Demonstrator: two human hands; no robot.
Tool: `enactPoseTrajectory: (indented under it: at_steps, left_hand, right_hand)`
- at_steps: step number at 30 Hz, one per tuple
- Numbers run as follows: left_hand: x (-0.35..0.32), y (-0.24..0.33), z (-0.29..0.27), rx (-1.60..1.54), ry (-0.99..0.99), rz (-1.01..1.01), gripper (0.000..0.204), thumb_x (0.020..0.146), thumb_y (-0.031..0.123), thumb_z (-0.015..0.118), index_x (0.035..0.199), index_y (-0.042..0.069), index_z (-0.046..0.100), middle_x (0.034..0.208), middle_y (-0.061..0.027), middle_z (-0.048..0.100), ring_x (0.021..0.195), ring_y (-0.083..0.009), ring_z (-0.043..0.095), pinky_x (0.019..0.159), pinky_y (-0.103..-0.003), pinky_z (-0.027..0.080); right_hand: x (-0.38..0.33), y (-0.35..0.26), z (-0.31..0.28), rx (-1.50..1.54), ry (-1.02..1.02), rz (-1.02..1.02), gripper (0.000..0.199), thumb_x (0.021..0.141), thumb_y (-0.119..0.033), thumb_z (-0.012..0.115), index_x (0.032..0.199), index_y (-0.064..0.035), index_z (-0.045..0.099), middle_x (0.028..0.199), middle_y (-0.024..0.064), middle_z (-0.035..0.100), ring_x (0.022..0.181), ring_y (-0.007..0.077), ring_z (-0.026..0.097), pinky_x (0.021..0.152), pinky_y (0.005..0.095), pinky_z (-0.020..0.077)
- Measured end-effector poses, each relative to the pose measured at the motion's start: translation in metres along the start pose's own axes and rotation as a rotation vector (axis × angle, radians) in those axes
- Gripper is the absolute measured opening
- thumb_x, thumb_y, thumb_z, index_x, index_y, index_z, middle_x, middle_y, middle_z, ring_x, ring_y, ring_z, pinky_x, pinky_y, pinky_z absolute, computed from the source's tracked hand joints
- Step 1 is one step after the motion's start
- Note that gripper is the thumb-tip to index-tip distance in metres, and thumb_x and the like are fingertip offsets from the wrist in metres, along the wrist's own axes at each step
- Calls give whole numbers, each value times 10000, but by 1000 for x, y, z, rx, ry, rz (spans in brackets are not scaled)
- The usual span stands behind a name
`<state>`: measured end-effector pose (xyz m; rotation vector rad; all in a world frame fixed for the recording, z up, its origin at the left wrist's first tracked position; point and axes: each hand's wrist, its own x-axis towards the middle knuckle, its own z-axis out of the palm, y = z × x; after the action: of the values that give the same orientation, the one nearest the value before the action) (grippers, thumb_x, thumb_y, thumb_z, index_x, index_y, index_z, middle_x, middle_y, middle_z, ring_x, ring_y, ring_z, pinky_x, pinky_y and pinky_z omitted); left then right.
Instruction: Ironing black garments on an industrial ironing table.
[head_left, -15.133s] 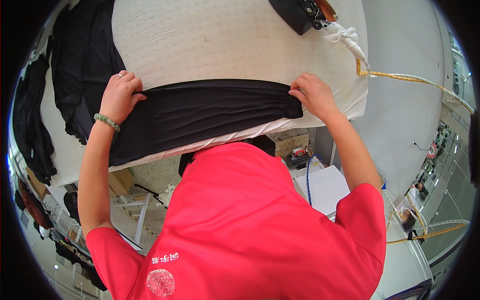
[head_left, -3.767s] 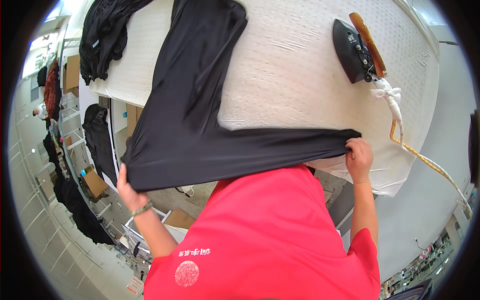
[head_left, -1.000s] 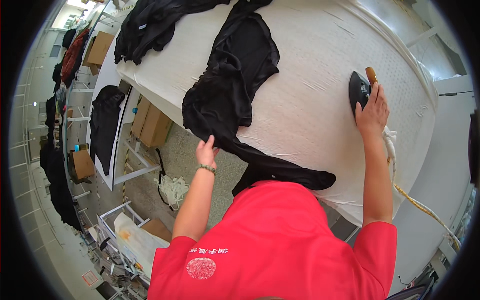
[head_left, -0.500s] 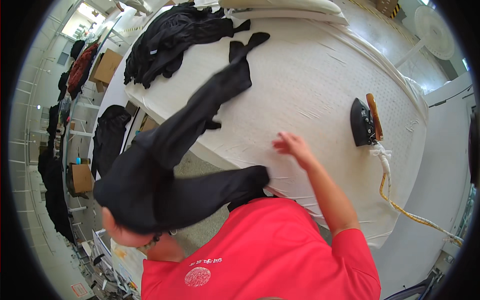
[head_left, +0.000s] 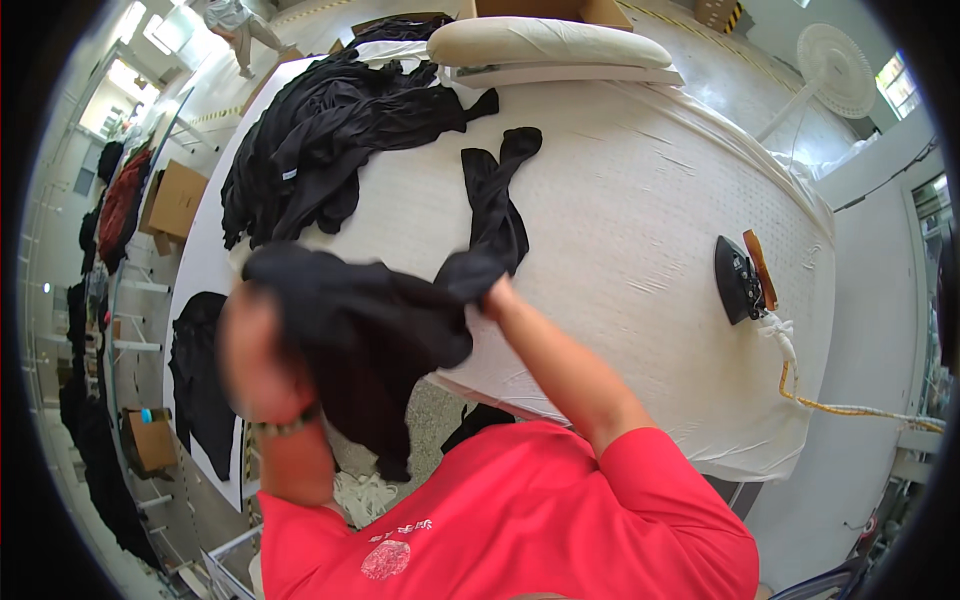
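Observation:
A black garment stretches between my hands, partly in the air over the near left edge of the white-covered ironing table. Its sleeve-like far end lies on the cover. My left hand is raised and smeared by motion, with the bunched cloth held up at its fingers. Beside the table edge, my right hand grips the same garment; folds hide most of its fingers. To the right a dark iron with a brown handle rests on the cover, away from both hands.
Black clothes are heaped at the far left. A padded pressing board lies along the back. Another black garment lies on a white surface at left. The iron's cord runs off right. A white fan stands beyond.
My left hand has risen from low left, lifting and gathering the garment. My right hand, previously free with fingers apart, has moved left onto the cloth. My view has shifted slightly.

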<state>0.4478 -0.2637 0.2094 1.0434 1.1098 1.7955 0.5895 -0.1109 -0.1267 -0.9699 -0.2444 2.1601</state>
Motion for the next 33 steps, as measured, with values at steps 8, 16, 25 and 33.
enactPoseTrajectory:
  at_steps: [8,16,25,33]
  left_hand:
    - [141,-7,-56,-473,-236,-51,409,1060,236,490,1320,-48,629,1323,-177,686,1214,-305,664,1100,-446,480]
    - [304,-135,-27,194,-185,69,346,1047,250,592,1217,-32,699,1174,-134,719,1112,-229,675,1034,-359,504]
    - [91,-348,-91,626,-539,-329,355,982,149,705,1301,25,610,1057,-75,676,982,-170,652,909,-319,529]
    - [-101,-299,-7,469,-718,-669,438,946,87,737,1359,45,598,1120,-77,727,894,-132,695,790,-287,568]
  right_hand:
    - [-163,-289,-10,-337,368,-1143,313,952,-193,727,1141,46,655,996,112,701,832,179,698,691,311,587]
    - [-319,-215,2,-561,725,-1218,194,984,-133,724,1106,7,667,962,43,716,831,90,666,747,245,538]
    - [-332,-151,-155,-1128,1008,-537,557,939,-219,764,1405,3,555,1242,158,714,1149,259,687,992,372,540]
    - [-274,-249,-247,-1932,1240,-803,621,903,-275,730,1428,-18,520,1380,186,619,1298,367,575,1087,480,460]
